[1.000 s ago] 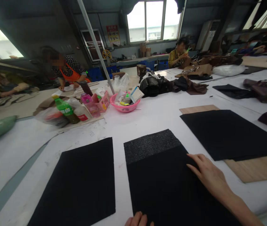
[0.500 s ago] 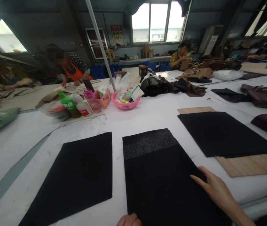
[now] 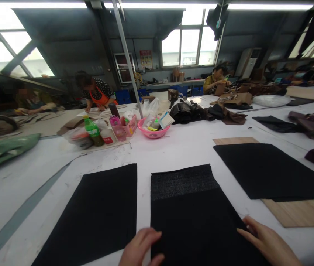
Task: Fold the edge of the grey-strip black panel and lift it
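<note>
A black fabric-like sheet [image 3: 190, 221], with a speckled glossy band [image 3: 184, 183] across its far end, lies in front of me. It may be the top of a stack. My left hand [image 3: 142, 247] is over its left edge, thumb and fingers apart. At the right edge, my right hand [image 3: 267, 240] has the thumb on top and the fingers curled at the side, gripping the edge between them. Another black piece [image 3: 104, 214] lies flat to the left. More black pieces [image 3: 275, 170] rest on a wooden board [image 3: 303, 213] to the right.
A pink basin [image 3: 154, 133] of small items, a green bottle [image 3: 93, 131] and a pink box [image 3: 130, 127] stand farther back on the white table [image 3: 112, 155]. A pole [image 3: 129, 62] rises behind them. Dark material [image 3: 187, 111] is heaped beyond. Several people work in the background.
My left hand has come farther into view, up along the sheet's left edge, its fingers now spread. My right hand stays at the right edge. The camera view has tilted up.
</note>
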Motion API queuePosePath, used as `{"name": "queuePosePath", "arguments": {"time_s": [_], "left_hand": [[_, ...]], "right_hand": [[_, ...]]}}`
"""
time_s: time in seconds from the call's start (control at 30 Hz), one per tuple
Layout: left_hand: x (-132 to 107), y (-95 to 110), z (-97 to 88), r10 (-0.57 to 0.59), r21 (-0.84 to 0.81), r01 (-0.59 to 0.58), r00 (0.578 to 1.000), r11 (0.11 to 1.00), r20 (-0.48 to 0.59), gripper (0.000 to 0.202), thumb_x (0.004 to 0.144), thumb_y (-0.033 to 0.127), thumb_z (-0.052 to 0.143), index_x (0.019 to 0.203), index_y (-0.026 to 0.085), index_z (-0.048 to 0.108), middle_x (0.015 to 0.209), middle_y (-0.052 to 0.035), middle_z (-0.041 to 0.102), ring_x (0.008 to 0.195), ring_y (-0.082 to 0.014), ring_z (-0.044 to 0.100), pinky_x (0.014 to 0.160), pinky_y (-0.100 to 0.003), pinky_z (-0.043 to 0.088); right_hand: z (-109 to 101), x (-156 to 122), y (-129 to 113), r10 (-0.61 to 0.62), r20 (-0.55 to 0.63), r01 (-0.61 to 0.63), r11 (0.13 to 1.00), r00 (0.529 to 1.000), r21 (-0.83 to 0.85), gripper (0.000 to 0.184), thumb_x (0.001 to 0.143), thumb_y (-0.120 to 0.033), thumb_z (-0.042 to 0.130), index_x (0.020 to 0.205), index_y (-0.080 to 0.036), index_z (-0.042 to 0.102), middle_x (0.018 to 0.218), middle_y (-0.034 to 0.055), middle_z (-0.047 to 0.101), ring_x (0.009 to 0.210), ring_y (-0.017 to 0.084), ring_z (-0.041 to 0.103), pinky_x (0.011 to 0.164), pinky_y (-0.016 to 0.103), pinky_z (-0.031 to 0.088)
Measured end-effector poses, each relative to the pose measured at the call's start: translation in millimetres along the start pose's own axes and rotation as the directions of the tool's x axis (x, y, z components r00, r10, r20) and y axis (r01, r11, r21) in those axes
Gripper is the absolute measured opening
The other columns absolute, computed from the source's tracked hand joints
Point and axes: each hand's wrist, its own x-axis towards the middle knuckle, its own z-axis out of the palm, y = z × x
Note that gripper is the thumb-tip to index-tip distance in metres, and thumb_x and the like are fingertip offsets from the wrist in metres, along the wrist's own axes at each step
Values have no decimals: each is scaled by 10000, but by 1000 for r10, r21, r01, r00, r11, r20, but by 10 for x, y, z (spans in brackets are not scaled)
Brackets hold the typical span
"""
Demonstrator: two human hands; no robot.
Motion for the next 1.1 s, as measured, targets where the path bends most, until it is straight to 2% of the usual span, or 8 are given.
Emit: {"name": "queuePosePath", "arguments": {"time_s": [0.13,0.27,0.37,0.53,0.67,0.77,0.93,1.1], "left_hand": [[764,-405,-101,-403,-276,341,891,899,-209,452,866,456,595,1266,250,553,1284,-97,569,1129,-248,597,979,-394,510],[1448,-865,-29,-463,-336,377,857,863,-225,671,660,549,695,1183,145,579,1223,-169,579,1114,-322,583,929,-464,511],[1719,-1038,-31,-467,-362,389,871,847,-155,521,624,556,714,934,141,658,964,-120,665,891,-274,637,829,-438,518],[1800,-996,-135,-446,-409,379,892,830,-79,357,715,521,690,703,168,633,667,-1,593,636,-156,539,654,-306,442],[1750,-838,-255,-471,-467,364,872,806,-133,344,692,516,712,664,183,627,654,13,558,646,-150,491,628,-267,379],[1712,-723,-308,-499,-561,357,859,747,-118,368,746,554,672,739,189,632,762,-3,616,737,-167,540,670,-257,401],[1652,-676,-175,-587,-686,428,810,588,3,540,803,697,543,911,173,620,779,-29,644,642,-168,566,552,-258,397],[1611,-727,-58,-585,-714,478,802,511,119,623,626,556,813,1070,166,615,909,-73,709,835,-235,658,728,-321,495]], "right_hand": [[-177,578,-256,-82,-83,98,974,993,205,448,683,-624,630,907,-238,663,785,53,686,736,293,650,681,371,492],[-226,1255,-623,-123,-156,171,924,980,342,622,647,-634,656,1088,-194,638,1175,134,648,981,311,636,886,412,499],[-179,1606,-853,-173,-131,213,878,976,428,650,637,-645,687,1084,-174,653,1174,136,644,1060,317,610,923,415,496],[-154,1714,-1103,-278,9,227,800,960,555,494,635,-620,765,812,-166,686,843,67,689,859,295,641,804,398,522],[-276,1491,-1213,-304,54,187,707,951,683,471,739,-599,742,925,-171,678,895,53,690,891,266,637,804,352,518],[-333,1325,-1267,-289,70,136,635,955,760,444,822,-577,696,1055,-201,656,1031,55,688,966,246,629,834,320,514],[-159,1338,-1282,-198,60,71,594,978,802,454,783,-582,737,997,-187,674,989,71,701,918,252,648,773,310,533],[-16,1411,-1237,-155,55,49,601,986,798,501,766,-618,731,1011,-183,683,973,74,709,947,283,655,817,347,543]]}}
